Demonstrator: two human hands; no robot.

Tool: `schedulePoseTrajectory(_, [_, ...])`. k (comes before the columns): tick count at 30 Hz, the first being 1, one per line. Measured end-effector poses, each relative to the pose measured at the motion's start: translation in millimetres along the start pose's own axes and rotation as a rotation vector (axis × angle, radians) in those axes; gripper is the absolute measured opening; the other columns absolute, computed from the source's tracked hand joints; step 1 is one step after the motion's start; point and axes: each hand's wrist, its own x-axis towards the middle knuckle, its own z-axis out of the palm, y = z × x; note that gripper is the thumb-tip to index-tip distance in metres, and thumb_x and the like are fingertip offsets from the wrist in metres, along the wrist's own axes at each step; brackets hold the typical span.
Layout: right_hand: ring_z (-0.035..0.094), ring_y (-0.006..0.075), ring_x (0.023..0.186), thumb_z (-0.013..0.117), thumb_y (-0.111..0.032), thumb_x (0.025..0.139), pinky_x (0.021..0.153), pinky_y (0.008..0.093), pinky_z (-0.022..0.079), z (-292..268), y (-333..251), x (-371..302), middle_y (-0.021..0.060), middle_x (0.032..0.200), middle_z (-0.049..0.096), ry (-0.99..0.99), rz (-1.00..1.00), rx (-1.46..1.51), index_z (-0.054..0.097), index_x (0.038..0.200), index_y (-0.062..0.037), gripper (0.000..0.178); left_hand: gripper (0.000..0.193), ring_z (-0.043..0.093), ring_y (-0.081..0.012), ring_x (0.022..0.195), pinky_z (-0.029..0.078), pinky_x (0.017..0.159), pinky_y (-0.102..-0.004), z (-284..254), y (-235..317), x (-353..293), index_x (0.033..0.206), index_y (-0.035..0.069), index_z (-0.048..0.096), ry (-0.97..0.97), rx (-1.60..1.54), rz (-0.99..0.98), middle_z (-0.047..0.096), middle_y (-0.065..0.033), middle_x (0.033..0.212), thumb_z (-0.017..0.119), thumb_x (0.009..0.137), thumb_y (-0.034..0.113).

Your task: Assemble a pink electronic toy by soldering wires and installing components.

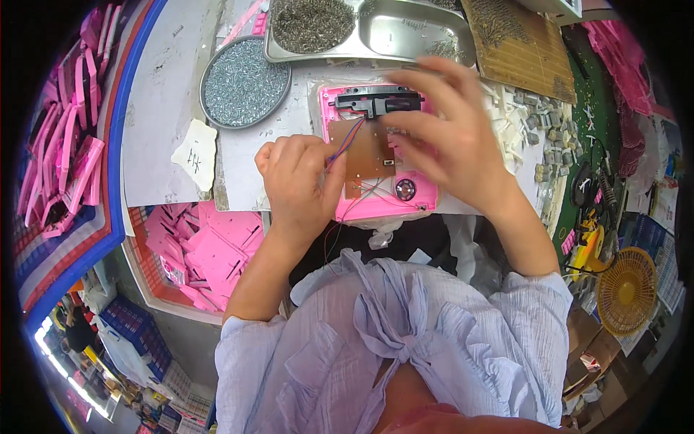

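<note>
A pink plastic housing (347, 209) lies on the table in front of me. Inside it are a black mechanism (397, 105) along the far side, a brown circuit board (365, 152) and a small round speaker (405, 189). Red and blue wires (350, 139) run from the mechanism to my left hand (298, 177). Its fingers are curled, with the wires at the thumb and forefinger by the board's left edge. Over the right side of the housing hovers my right hand (452, 130), fingers apart and smeared by motion; I see nothing held in it.
Beyond the housing stand a round tray of silvery screws (246, 83) and a metal tray (412, 36) with darker screws. White and grey small parts (538, 123) lie at the right. Pink panels fill a box (137, 249) below left; a yellow fan (627, 291) stands far right.
</note>
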Motion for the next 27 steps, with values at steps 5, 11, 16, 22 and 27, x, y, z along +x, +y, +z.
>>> schedulePoseTrajectory(5, [0.050, 0.0374, 0.131, 0.078, -0.008, 0.069, 0.103, 0.0445, 0.052, 27, 5, 35, 0.0081, 0.133, 0.063, -0.139, -0.151, 0.077, 0.078, 0.091, -0.0092, 0.022, 0.016, 0.059, -0.0218, 0.085, 0.034, 0.087, -0.0397, -4, -2, 6, 0.093, 0.011, 0.070, -0.002, 0.010, 0.022, 0.063, -0.0023, 0.088, 0.079, 0.080, 0.012])
schedulePoseTrajectory(11, [0.052, 0.0360, 0.129, 0.079, -0.011, 0.073, 0.103, 0.0439, 0.051, 35, 8, 40, 0.0047, 0.127, 0.067, -0.169, -0.177, 0.167, 0.079, 0.090, -0.0090, 0.017, 0.014, 0.059, -0.0217, 0.085, 0.034, 0.086, -0.0402, -6, -7, 10, 0.094, 0.011, 0.070, -0.022, -0.039, 0.012, 0.064, -0.0026, 0.089, 0.078, 0.082, 0.013])
schedulePoseTrajectory(16, [0.054, 0.0343, 0.126, 0.079, -0.014, 0.076, 0.100, 0.0430, 0.052, 34, 10, 36, 0.0048, 0.120, 0.070, -0.118, -0.165, 0.184, 0.079, 0.089, -0.0091, 0.014, 0.013, 0.060, -0.0217, 0.083, 0.034, 0.084, -0.0402, -1, -6, 14, 0.092, 0.011, 0.070, -0.007, -0.132, -0.009, 0.064, -0.0025, 0.088, 0.078, 0.083, 0.015])
schedulePoseTrajectory(22, [0.059, 0.0321, 0.114, 0.078, -0.015, 0.076, 0.098, 0.0438, 0.052, 51, 2, 31, 0.0058, 0.113, 0.070, 0.076, -0.047, 0.151, 0.075, 0.096, -0.0083, 0.021, 0.012, 0.060, -0.0223, 0.080, 0.035, 0.082, -0.0382, 3, 5, 7, 0.087, 0.009, 0.068, -0.028, -0.177, -0.086, 0.065, -0.0034, 0.085, 0.078, 0.082, 0.010])
schedulePoseTrajectory(27, [0.059, 0.0290, 0.098, 0.079, -0.012, 0.074, 0.086, 0.0421, 0.050, 19, -7, 20, 0.0044, 0.097, 0.068, 0.090, -0.068, 0.157, 0.072, 0.100, -0.0099, 0.027, 0.011, 0.057, -0.0205, 0.076, 0.032, 0.082, -0.0389, 1, 21, 5, 0.083, 0.013, 0.067, 0.067, 0.000, 0.036, 0.061, -0.0004, 0.081, 0.078, 0.081, 0.014])
